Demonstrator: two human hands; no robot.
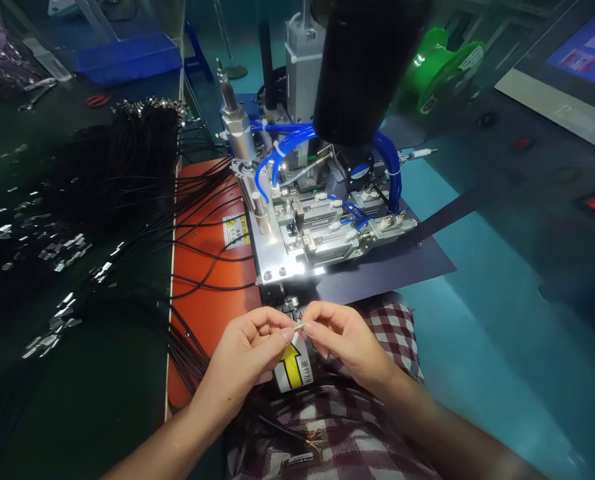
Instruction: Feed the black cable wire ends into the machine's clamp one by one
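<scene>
Both hands meet in front of the machine's near edge. My left hand (252, 347) is closed, thumb and forefinger pinching thin coloured wires (299, 327). From the other side, my right hand (347, 337) is closed on the same wires, its fingertips almost touching the left ones. A red strand and a pale one show between the fingers; the rest of the cable is hidden. Just below the hands is a white label with a yellow arrow (292, 370). On the checked cloth over the lap lies a black cable (282, 427) with splayed coloured wire ends.
Ahead stands a metal machine (322, 227) with blue air tubes (392, 173) and a black cylinder (362, 73) above. Black cables cross the orange plate (202, 267); more, with shiny connectors (52, 333), cover the left table. A green spool (427, 67) and blue bin (130, 59) stand behind.
</scene>
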